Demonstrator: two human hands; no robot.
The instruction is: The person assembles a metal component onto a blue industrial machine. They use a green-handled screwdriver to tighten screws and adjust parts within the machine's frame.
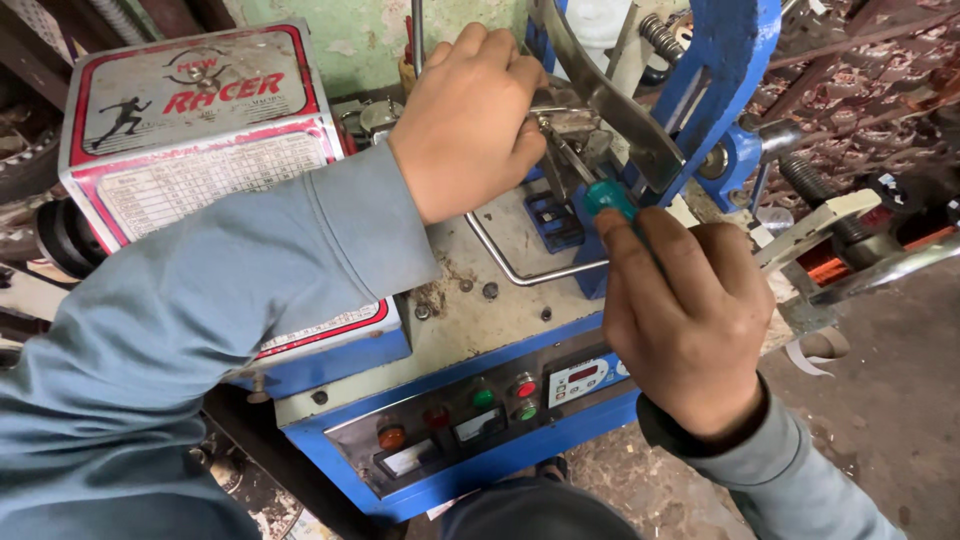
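Grimy blue metal machine top (500, 300): right hand (685, 325) grips teal-handled screwdriver (607, 196); left hand (470, 115) curled on small metal part, grip unclear.

Left hand (468, 120) reaches forward, knuckles up, fingers curled down. Right hand (685, 315) sits nearer, fist closed, both forearms in grey-blue sleeves.

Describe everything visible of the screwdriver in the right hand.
The screwdriver shows a translucent teal-green plastic handle and a thin metal shaft. Only the handle's upper end sticks out of the right hand, whose fingers wrap the rest. The shaft slants up and to the left, its tip reaching the small metal parts under the left hand, beside the blue machine frame. Where the tip seats is hidden.
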